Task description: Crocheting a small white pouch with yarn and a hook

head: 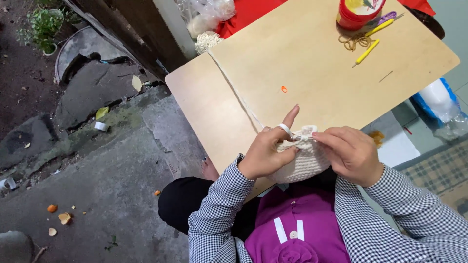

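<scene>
Keep your left hand (265,156) gripping the cream crochet piece (298,163) firmly while your right hand (352,153) pinches its top edge, yarn (234,87) taut

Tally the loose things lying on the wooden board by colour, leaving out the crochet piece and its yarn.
Yellow: 2, slim yellow-handled crochet hooks
Red: 1, round red tub with yellow lid
Purple: 1, purple-handled scissors
Orange: 1, small orange marker
Tan: 1, tangle of tan cord
Total: 6
</scene>
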